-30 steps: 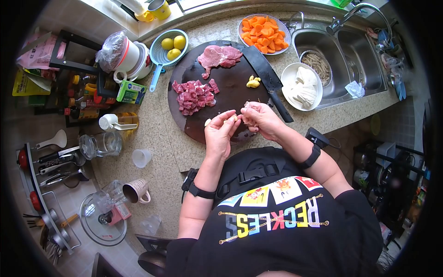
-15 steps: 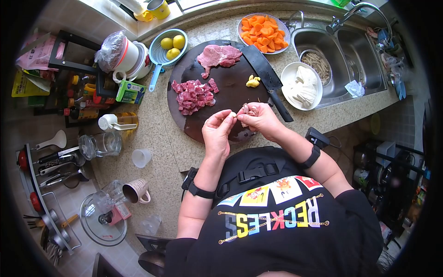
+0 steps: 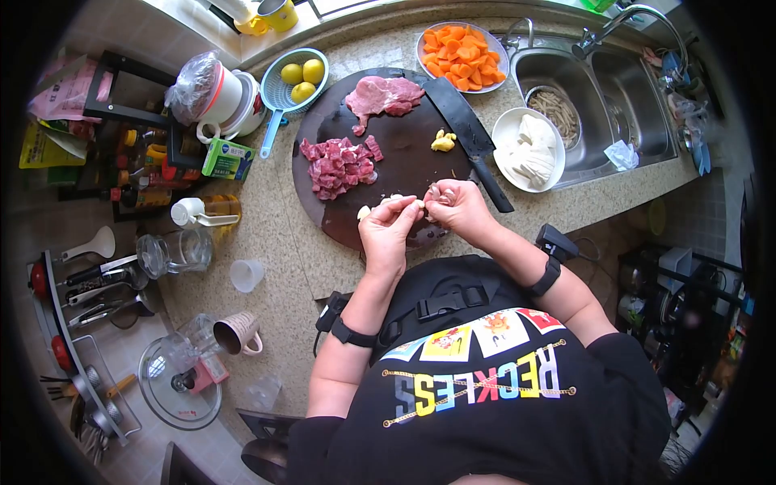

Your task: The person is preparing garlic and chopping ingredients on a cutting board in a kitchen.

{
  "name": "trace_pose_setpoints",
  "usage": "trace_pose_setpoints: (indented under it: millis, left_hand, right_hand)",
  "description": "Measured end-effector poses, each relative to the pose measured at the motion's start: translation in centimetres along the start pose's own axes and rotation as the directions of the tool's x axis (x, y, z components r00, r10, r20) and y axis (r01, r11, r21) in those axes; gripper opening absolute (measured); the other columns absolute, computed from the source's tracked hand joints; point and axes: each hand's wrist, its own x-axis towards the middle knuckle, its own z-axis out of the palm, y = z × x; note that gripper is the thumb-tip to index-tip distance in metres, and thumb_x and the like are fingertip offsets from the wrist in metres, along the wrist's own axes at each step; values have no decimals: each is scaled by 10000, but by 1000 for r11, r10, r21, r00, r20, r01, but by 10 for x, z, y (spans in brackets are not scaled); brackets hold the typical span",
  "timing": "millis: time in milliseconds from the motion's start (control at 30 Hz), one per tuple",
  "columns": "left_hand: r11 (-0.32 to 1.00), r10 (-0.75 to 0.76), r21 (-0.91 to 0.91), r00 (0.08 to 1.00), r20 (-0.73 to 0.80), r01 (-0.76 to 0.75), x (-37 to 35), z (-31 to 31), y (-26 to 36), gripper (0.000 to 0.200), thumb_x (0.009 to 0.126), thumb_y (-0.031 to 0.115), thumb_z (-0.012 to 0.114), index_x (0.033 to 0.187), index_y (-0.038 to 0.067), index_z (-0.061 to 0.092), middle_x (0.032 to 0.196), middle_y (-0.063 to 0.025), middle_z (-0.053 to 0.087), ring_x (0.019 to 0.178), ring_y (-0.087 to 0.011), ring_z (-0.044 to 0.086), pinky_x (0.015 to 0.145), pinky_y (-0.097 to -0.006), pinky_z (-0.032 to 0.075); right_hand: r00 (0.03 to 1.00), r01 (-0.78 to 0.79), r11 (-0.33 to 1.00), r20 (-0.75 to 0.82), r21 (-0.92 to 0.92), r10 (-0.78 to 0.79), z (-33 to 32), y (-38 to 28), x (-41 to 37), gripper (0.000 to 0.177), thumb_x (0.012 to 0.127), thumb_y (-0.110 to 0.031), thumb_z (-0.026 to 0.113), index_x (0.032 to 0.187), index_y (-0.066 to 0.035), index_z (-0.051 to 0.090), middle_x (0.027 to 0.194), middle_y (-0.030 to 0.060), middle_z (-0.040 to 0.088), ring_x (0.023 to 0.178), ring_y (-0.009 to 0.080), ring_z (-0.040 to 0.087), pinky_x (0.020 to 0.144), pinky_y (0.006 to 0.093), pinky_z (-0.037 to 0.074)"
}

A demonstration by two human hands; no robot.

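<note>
Over the near edge of the round dark cutting board (image 3: pixel 404 174), my two hands meet at the fingertips. My left hand (image 3: pixel 385 234) is closed in a pinch on a small pale garlic clove (image 3: pixel 421 205), with another whitish clove (image 3: pixel 364 212) showing beside its fingers. My right hand (image 3: pixel 464 212) is curled around several garlic cloves in pinkish skin (image 3: pixel 440 194), its thumb and finger against the pinched clove. Farther off on the board lie diced raw meat (image 3: pixel 338 166), a larger meat slab (image 3: pixel 384 99), yellow ginger pieces (image 3: pixel 443 141) and a black cleaver (image 3: pixel 461 121).
Behind the board stand a blue colander (image 3: pixel 279 93) with yellow fruit and a plate (image 3: pixel 422 61) of cut carrots. A white bowl (image 3: pixel 503 166) of pale food sits by the double sink (image 3: pixel 594 162). At left are a plastic cup (image 3: pixel 247 276), a mug (image 3: pixel 236 333) and a glass lid (image 3: pixel 179 404).
My hands have shifted slightly, the left fingers tilting lower and the right hand rotating a little. Whitish cloves now show beside my left fingers. Everything else is unmoved.
</note>
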Motion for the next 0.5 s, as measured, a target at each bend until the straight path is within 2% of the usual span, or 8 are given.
trace_pose_setpoints:
  millis: [67,133,200,333,500]
  left_hand:
    - [999,-30,-20,1000,-1,30,0,0,0,142,791,-25,619,932,-37,620,901,-96,630,787,-138,617,735,-243,525]
    - [978,-133,-163,991,-8,130,0,0,2,146,806,-14,609,950,-36,614,903,-83,620,794,-139,611,730,-240,525]
    - [976,-135,-170,991,12,135,2,-3,1,145,808,-9,604,952,-33,609,905,-91,624,796,-143,613,734,-240,525]
    - [960,-158,-227,986,45,164,2,-5,2,134,809,-8,598,942,-28,606,898,-96,628,788,-145,615,730,-239,525]
    - [980,-124,-158,992,1,123,3,-6,-2,131,806,-4,603,936,-14,607,887,-83,627,780,-140,613,715,-235,525]
  right_hand:
    - [1000,-6,1000,-1,19,6,-1,-1,0,28,776,-18,596,760,-27,575,612,-35,532,552,15,472,480,180,378]
    - [1000,-12,999,-4,38,12,-2,-2,-1,34,776,-19,594,753,-34,572,607,-40,525,537,9,454,461,178,358]
    - [999,-33,996,12,83,33,-2,-3,0,42,779,-30,592,747,-46,570,598,-46,513,512,5,424,437,173,320]
    - [998,-60,991,22,116,58,-1,-1,1,41,782,-38,590,748,-52,570,594,-44,513,500,9,420,430,175,314]
    - [996,-81,996,29,33,80,1,-3,0,34,774,-36,585,751,-52,567,597,-37,517,517,18,457,437,173,326]
